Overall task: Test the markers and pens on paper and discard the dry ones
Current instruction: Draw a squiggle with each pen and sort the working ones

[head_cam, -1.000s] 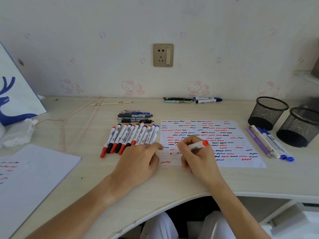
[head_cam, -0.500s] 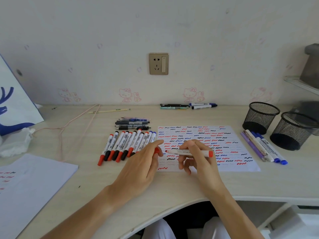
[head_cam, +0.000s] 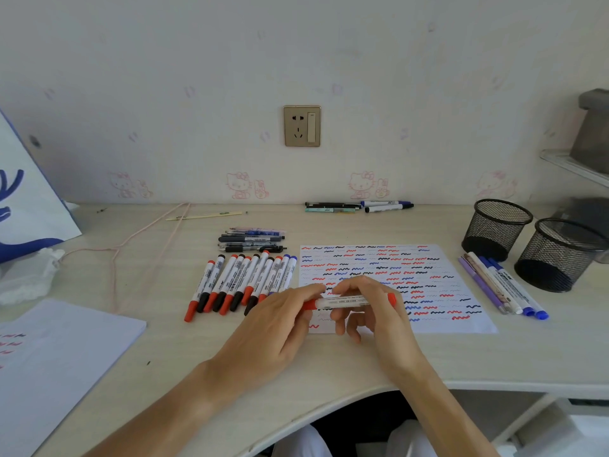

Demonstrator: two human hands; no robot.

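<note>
Both hands hold one red marker (head_cam: 349, 301) level above the scribbled test paper (head_cam: 428, 291): left hand (head_cam: 280, 328) pinches its capped end, right hand (head_cam: 372, 311) grips the barrel. Remaining markers (head_cam: 244, 282) lie on the bench (head_cam: 164, 324).

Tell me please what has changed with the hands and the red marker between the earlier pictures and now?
The right hand lifted the red marker off the test sheet and turned it level. The left hand left the sheet's edge and now pinches the cap on the marker's left end. The marker row, the two mesh cups and the pens beside them stayed put.
</note>
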